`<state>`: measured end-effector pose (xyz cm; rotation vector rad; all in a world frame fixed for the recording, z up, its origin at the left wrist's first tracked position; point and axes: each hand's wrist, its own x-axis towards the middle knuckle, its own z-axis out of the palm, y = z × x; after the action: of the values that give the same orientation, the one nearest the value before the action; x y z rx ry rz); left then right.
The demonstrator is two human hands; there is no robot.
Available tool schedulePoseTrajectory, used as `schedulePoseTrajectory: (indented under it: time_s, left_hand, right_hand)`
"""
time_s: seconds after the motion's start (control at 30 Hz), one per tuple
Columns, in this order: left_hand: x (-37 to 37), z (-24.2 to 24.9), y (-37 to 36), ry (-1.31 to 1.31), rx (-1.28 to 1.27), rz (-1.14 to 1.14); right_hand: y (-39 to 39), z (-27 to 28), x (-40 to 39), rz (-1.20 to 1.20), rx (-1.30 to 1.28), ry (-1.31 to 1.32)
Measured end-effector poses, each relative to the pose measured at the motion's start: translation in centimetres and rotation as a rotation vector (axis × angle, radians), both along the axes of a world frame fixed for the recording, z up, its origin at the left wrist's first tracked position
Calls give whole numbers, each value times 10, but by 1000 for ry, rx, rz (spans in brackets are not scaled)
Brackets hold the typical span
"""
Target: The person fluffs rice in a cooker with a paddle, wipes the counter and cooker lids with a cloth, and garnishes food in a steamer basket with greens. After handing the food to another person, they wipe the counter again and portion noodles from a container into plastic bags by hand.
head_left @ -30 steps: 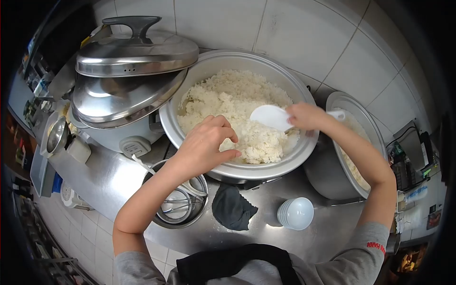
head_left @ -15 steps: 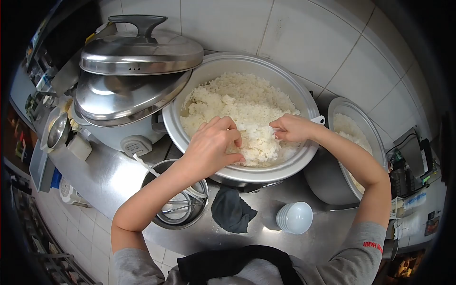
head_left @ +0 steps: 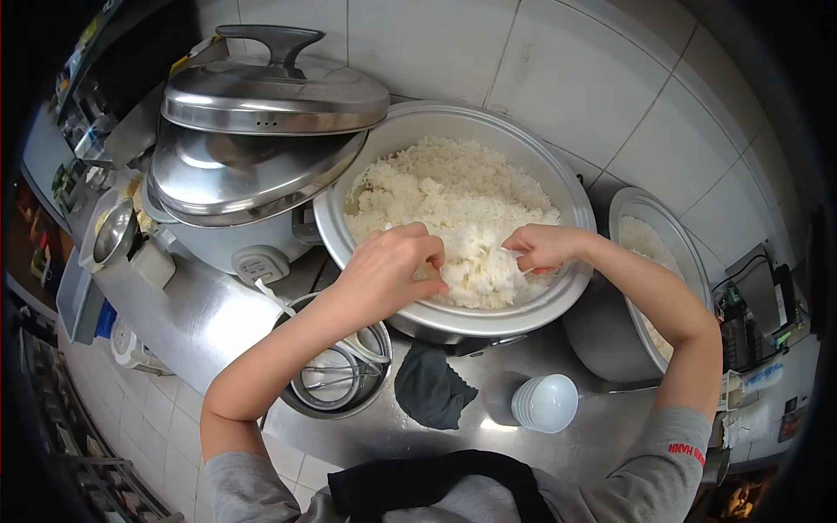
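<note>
1 mound white rice — fluffy, clumped; left grip parted; right grip closed around paddle.

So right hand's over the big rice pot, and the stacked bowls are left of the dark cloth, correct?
One slip: the stacked bowls are right of the dark cloth, per the head view. Right hand over the big rice pot holds.

Fairly bright, diffuse light brightens the rice and leaves glare on the steel tabletop and streaked reflections on the metal lids, while fisheye distortion bends the tiled wall and the outer edges fall into dark, rounded vignetting.
</note>
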<state>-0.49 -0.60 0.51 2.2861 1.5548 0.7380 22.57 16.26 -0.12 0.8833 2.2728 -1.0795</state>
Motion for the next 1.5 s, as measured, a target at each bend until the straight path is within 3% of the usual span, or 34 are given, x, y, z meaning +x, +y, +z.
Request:
schedulePoseTrajectory:
  time_s: [0.17,0.4,0.6,0.67,0.7,0.83,0.9,1.0,1.13,1.2,1.23,1.37,1.43,1.5]
  left_hand:
    - [-4,1,31,-248,32,-25]
    - [-7,22,53,-158,74,50]
    - [-4,15,44,-181,27,62]
    - [-11,15,35,-19,-11,48]
    - [-14,16,31,142,-52,21]
    - [-15,32,16,63,4,138]
    - [-8,30,14,13,18,156]
    - [-3,20,11,-48,57,158]
    - [-2,7,-1,-33,86,113]
    - [3,-2,-7,-54,81,128]
    - [4,-9,-7,-69,136,134]
    - [6,-24,-5,-78,212,179]
    - [9,-27,-6,-94,241,172]
    - [10,-26,-7,-103,197,178]
  right_hand:
    - [10,10,4,-112,-62,47]
    - [22,31,5,-150,-40,117]
    - [32,16,-1,-134,-55,51]
    - [21,9,-4,82,376,124]
    - [6,6,0,287,817,231]
    - [-24,14,-6,154,1013,131]
    - [-24,18,-6,292,1185,330]
    - [-51,18,4,455,1184,234]
    - [-46,27,21,415,1129,197]
    - [-25,25,19,76,1092,168]
    - [-19,21,17,30,1021,82]
    - [-19,-2,11,94,859,75]
    - [-16,-3,5,134,662,148]
    - [-24,0,6,163,674,128]
